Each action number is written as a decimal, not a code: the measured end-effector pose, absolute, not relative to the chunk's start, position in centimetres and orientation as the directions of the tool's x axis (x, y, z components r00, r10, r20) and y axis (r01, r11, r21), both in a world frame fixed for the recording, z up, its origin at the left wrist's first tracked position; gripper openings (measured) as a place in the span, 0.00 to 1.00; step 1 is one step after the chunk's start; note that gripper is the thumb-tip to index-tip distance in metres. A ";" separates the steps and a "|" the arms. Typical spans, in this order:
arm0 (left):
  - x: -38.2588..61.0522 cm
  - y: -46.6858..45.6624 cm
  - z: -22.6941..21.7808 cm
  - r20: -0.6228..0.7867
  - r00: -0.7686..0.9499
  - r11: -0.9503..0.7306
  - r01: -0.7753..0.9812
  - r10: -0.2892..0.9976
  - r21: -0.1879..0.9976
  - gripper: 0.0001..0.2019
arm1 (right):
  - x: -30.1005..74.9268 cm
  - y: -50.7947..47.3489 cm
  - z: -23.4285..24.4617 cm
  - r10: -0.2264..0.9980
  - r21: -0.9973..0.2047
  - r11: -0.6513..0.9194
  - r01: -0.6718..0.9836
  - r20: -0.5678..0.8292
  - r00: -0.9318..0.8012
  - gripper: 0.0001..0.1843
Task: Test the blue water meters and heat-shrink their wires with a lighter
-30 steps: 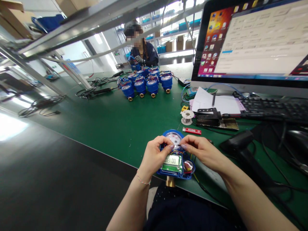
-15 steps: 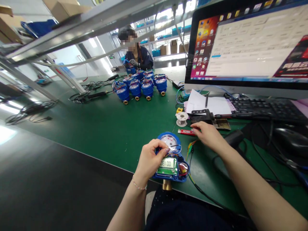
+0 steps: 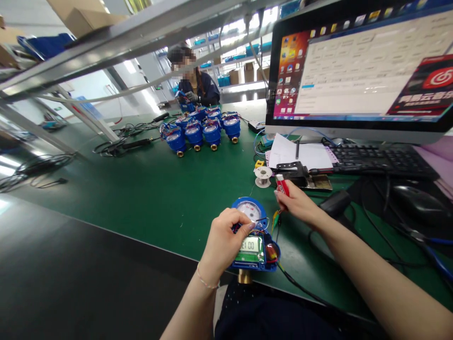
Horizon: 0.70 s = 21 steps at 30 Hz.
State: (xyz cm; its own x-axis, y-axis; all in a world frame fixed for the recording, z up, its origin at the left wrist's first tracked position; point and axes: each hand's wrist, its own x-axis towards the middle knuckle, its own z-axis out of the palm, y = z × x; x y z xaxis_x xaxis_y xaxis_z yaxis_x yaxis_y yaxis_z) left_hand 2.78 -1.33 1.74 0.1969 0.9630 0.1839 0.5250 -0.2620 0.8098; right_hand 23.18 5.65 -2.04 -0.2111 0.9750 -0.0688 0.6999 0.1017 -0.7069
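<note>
An open blue water meter (image 3: 255,236) with a lit LCD, a dial and a brass fitting stands at the near edge of the green table (image 3: 170,198). My left hand (image 3: 222,241) is closed around its left side, fingertips on the wires beside the dial. My right hand (image 3: 297,204) is just right of the meter, closed on a small red tube (image 3: 282,184) held upright.
A solder spool (image 3: 263,175) and a black tool stand (image 3: 300,174) lie beyond. A monitor (image 3: 361,66), keyboard (image 3: 375,160), papers (image 3: 300,153) and mouse (image 3: 417,200) fill the right. Several blue meters (image 3: 201,130) sit farther back, where a co-worker (image 3: 193,82) works. Cables (image 3: 120,141) lie at the left.
My right hand left the meter, reached to the red tube on the table, picked it up and brought it back toward the meter. My left hand stayed on the meter.
</note>
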 end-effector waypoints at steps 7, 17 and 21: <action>2.5 -0.8 2.0 0.139 0.270 -0.276 0.577 0.953 0.769 0.04 | 23.7 -2.5 -1.8 0.847 -0.846 -0.430 -0.316 -0.256 -0.465 0.26; 2.4 -1.0 2.1 0.135 0.284 -0.279 0.564 0.949 0.777 0.05 | 22.9 -3.7 -2.7 0.684 -0.682 -0.652 -0.330 -0.343 -0.644 0.29; 2.4 -1.0 2.0 0.124 0.266 -0.255 0.542 0.956 0.801 0.03 | 22.8 -2.7 -3.2 0.526 -0.582 -0.789 -0.197 -0.475 -0.705 0.39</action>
State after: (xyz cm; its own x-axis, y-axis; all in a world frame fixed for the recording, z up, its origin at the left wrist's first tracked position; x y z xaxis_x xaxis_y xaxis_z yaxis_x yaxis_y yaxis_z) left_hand 2.41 -0.99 1.97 0.2662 0.9559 0.1238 0.5418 -0.2546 0.8010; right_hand 22.78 -2.68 -3.24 -0.7052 0.5264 -0.4750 -0.1970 -0.7890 -0.5820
